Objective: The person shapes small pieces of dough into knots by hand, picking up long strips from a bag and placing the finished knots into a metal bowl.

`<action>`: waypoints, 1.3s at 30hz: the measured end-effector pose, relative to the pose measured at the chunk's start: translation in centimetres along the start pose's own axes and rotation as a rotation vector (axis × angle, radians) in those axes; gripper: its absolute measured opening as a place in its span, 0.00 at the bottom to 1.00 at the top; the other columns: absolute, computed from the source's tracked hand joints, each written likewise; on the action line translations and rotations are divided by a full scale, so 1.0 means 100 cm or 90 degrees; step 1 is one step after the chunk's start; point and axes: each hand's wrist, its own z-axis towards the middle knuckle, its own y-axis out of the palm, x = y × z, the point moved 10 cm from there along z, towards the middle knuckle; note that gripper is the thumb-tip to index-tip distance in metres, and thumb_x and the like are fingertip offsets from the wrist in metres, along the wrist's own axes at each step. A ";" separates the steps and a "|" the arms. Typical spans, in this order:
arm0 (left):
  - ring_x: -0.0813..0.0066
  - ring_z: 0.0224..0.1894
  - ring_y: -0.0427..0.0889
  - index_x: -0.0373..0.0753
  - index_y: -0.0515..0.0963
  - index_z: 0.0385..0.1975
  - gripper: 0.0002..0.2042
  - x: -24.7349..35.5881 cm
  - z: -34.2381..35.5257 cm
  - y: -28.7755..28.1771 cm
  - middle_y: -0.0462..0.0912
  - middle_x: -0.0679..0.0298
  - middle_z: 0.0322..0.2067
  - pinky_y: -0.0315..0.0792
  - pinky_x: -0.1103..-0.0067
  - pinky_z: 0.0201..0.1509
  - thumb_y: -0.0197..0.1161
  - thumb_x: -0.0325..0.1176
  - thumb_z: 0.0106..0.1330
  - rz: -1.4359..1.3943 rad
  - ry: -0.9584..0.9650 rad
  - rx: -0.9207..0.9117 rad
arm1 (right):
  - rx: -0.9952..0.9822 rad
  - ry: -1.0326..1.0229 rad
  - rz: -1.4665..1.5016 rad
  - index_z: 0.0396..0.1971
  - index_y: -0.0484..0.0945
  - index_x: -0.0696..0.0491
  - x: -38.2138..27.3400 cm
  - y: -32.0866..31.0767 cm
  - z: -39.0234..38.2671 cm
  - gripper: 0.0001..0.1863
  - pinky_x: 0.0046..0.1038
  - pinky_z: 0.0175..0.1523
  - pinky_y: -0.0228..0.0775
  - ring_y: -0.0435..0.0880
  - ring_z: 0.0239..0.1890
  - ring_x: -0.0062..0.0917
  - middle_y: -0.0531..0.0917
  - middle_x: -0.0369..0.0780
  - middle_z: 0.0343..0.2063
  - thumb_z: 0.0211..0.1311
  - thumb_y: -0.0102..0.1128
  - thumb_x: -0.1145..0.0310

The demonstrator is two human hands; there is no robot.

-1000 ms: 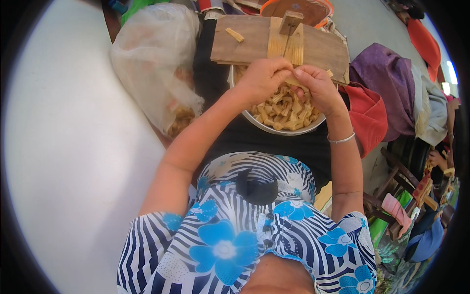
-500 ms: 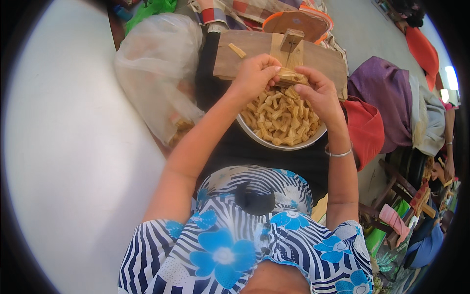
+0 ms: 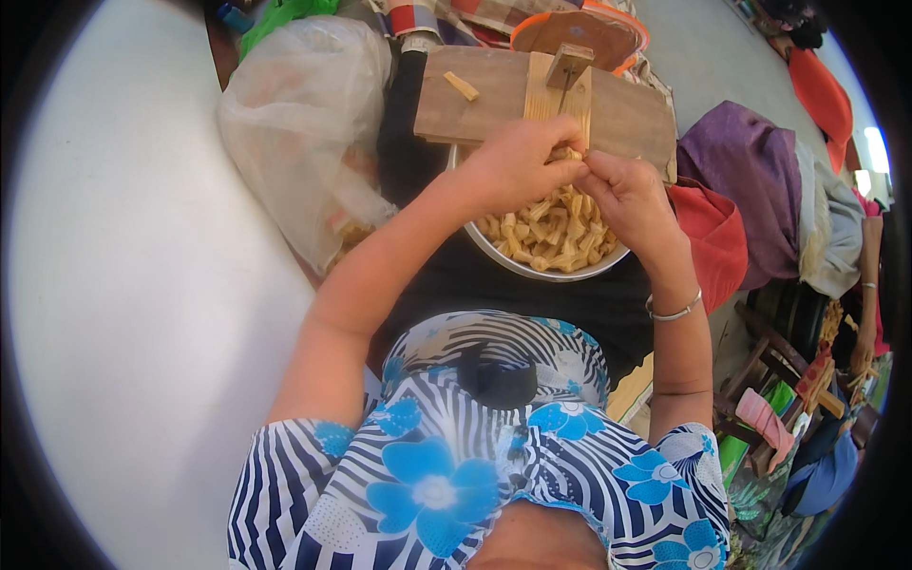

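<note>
My left hand and my right hand meet above a round metal bowl in my lap. Fingers of both are pinched together around a small pale-tan strip, which they mostly hide. Many short, tan, folded or knotted-looking pieces fill the bowl; their exact kind is unclear. Just beyond my hands a brown wooden board lies across the bowl's far side. Fixed to its middle are a lighter wooden strip and an upright wooden block with a thin rod. One tan piece rests on the board's left part.
A translucent plastic bag with contents stands at my left. An orange-rimmed round item is behind the board. Red cloth and purple cloth lie to the right. Another person's arm shows at the far right.
My hands have come closer together and dropped slightly toward me, with the left turning over the strip. More of the board's middle shows, and less of the bowl's contents.
</note>
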 end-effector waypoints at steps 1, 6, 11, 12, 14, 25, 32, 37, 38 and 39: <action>0.72 0.31 0.78 0.34 0.75 0.36 0.11 -0.012 -0.001 0.007 0.80 0.61 0.27 0.71 0.76 0.36 0.62 0.37 0.62 -0.080 -0.025 -0.030 | -0.014 0.026 -0.003 0.25 0.74 0.59 0.000 0.000 -0.003 0.10 0.33 0.29 0.64 0.67 0.23 0.42 0.74 0.50 0.21 0.59 0.60 0.69; 0.84 0.29 0.73 0.33 0.77 0.36 0.09 -0.043 -0.022 0.015 0.77 0.69 0.25 0.70 0.83 0.34 0.60 0.33 0.65 -0.263 -0.117 -0.059 | -0.043 0.043 -0.004 0.29 0.76 0.60 0.025 0.002 -0.019 0.07 0.25 0.29 0.65 0.71 0.22 0.20 0.73 0.40 0.18 0.60 0.61 0.71; 0.86 0.27 0.71 0.34 0.78 0.33 0.07 -0.065 -0.025 0.011 0.76 0.71 0.23 0.67 0.86 0.31 0.58 0.32 0.66 -0.297 -0.121 -0.004 | -0.004 0.139 0.295 0.38 0.79 0.61 0.045 0.008 -0.015 0.09 0.20 0.32 0.69 0.74 0.24 0.15 0.77 0.31 0.22 0.62 0.59 0.71; 0.87 0.27 0.71 0.34 0.79 0.34 0.08 -0.064 -0.023 0.011 0.76 0.71 0.23 0.67 0.86 0.31 0.57 0.32 0.66 -0.286 -0.119 -0.005 | 0.029 0.156 0.378 0.39 0.79 0.61 0.046 0.009 -0.012 0.10 0.19 0.32 0.70 0.75 0.24 0.15 0.77 0.31 0.23 0.63 0.59 0.71; 0.87 0.26 0.71 0.34 0.79 0.35 0.08 -0.057 -0.020 0.012 0.75 0.71 0.22 0.66 0.86 0.30 0.57 0.32 0.67 -0.268 -0.115 -0.007 | 0.030 0.182 0.459 0.41 0.78 0.62 0.054 0.016 -0.007 0.11 0.18 0.33 0.71 0.76 0.24 0.15 0.78 0.31 0.23 0.63 0.58 0.71; 0.81 0.26 0.75 0.31 0.78 0.35 0.07 -0.081 0.019 -0.012 0.80 0.65 0.25 0.70 0.81 0.32 0.57 0.29 0.65 -0.227 -0.124 0.180 | 0.141 0.158 0.355 0.37 0.79 0.59 0.081 0.015 0.033 0.09 0.17 0.28 0.63 0.71 0.23 0.12 0.77 0.31 0.23 0.61 0.57 0.70; 0.75 0.27 0.78 0.32 0.76 0.31 0.06 -0.083 0.031 -0.013 0.81 0.62 0.24 0.72 0.76 0.33 0.58 0.30 0.62 -0.209 -0.139 0.182 | 0.193 0.166 0.305 0.34 0.79 0.59 0.095 0.010 0.040 0.05 0.17 0.27 0.63 0.71 0.22 0.12 0.75 0.30 0.20 0.61 0.58 0.74; 0.61 0.32 0.81 0.32 0.78 0.34 0.09 -0.079 0.038 -0.014 0.82 0.54 0.30 0.73 0.72 0.38 0.56 0.32 0.61 0.034 -0.072 0.225 | 0.262 -0.010 -0.042 0.33 0.79 0.58 0.078 0.009 0.046 0.05 0.28 0.31 0.69 0.78 0.23 0.29 0.80 0.41 0.23 0.58 0.58 0.74; 0.57 0.34 0.82 0.32 0.78 0.34 0.09 -0.077 0.040 -0.015 0.82 0.52 0.31 0.73 0.70 0.39 0.56 0.31 0.61 0.107 -0.044 0.252 | 0.249 -0.011 -0.089 0.33 0.79 0.58 0.075 0.010 0.046 0.05 0.29 0.33 0.70 0.79 0.25 0.31 0.80 0.42 0.25 0.58 0.58 0.74; 0.55 0.35 0.81 0.32 0.78 0.34 0.09 -0.088 0.038 -0.018 0.82 0.51 0.31 0.73 0.69 0.40 0.56 0.32 0.61 0.116 -0.068 0.264 | 0.237 -0.012 -0.136 0.33 0.79 0.58 0.071 0.009 0.044 0.06 0.30 0.35 0.71 0.80 0.28 0.34 0.81 0.44 0.27 0.57 0.58 0.74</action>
